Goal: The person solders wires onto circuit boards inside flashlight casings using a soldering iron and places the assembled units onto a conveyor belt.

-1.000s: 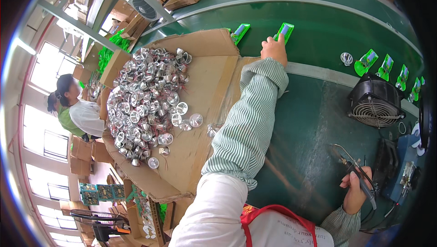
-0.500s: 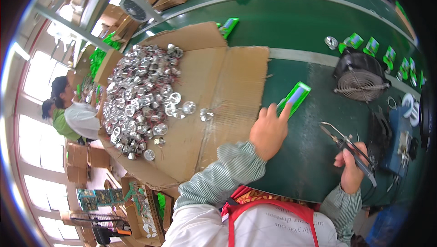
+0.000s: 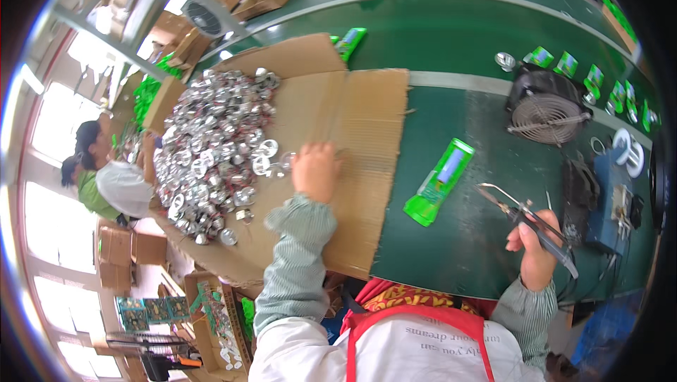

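My left hand (image 3: 315, 172) is over the cardboard flap (image 3: 370, 142), fingers curled down and together; whatever they may hold is hidden beneath them. Just left of it lies a shiny silver reflector cup (image 3: 288, 161), close to a big heap of similar cups with thin red wires (image 3: 211, 135) in the open carton. My right hand (image 3: 537, 244) grips a soldering iron (image 3: 539, 235) with a thin metal tube along it, its tip pointing up and left above the bench. Between my hands, a bright green plastic housing (image 3: 441, 181) with a pale strip inside lies on the green bench.
A black round fan with a wire grille (image 3: 546, 115) stands at the right. Beyond it sit several green housings (image 3: 594, 79) in a row. A blue soldering station (image 3: 608, 199) and a solder reel (image 3: 627, 149) are at far right. Another person (image 3: 120, 177) works at left.
My left hand has left the green housing and moved left onto the cardboard, covering where a loose wired cup lay. The housing now lies lower and fully visible. My right hand keeps the iron.
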The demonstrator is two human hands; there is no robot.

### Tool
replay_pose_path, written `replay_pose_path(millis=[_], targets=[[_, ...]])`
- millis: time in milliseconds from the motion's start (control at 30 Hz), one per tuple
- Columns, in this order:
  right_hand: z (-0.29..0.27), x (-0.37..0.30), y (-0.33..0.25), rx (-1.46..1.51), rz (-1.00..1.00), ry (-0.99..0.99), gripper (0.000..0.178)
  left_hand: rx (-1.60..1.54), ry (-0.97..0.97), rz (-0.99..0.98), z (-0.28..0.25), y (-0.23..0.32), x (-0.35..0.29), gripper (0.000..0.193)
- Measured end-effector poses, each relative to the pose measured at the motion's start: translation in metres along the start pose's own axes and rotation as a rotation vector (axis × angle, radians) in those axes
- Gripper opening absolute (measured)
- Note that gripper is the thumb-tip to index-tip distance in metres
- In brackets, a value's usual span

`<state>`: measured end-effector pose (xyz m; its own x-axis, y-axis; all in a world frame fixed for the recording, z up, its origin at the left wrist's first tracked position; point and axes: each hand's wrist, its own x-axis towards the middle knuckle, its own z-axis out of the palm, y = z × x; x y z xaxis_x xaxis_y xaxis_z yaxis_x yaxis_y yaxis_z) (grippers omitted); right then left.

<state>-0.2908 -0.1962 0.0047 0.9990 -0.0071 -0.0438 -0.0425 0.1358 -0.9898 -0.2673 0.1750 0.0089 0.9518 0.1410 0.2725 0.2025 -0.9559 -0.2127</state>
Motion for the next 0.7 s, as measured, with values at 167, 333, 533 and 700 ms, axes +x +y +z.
replay_pose_path(millis=[167, 333, 533, 700], targets=[[-0.005, 0.0, 0.009, -0.022, -0.04, 0.001, 0.016, 0.007, -0.122, -0.01, 0.022, 0.0, 0.005, 0.01], [0.002, 0.001, 0.007, -0.029, -0.047, -0.022, 0.015, -0.044, -0.029, 0.031, 0.026, -0.002, -0.004, 0.008], [0.007, 0.0, -0.003, -0.045, 0.025, -0.033, 0.013, -0.92, -0.004, 0.098, 0.007, 0.013, -0.006, 0.01], [0.011, 0.006, -0.005, 0.078, 0.032, -0.146, 0.013, -1.074, -0.243, 0.014, -0.02, 0.047, -0.019, 0.012]])
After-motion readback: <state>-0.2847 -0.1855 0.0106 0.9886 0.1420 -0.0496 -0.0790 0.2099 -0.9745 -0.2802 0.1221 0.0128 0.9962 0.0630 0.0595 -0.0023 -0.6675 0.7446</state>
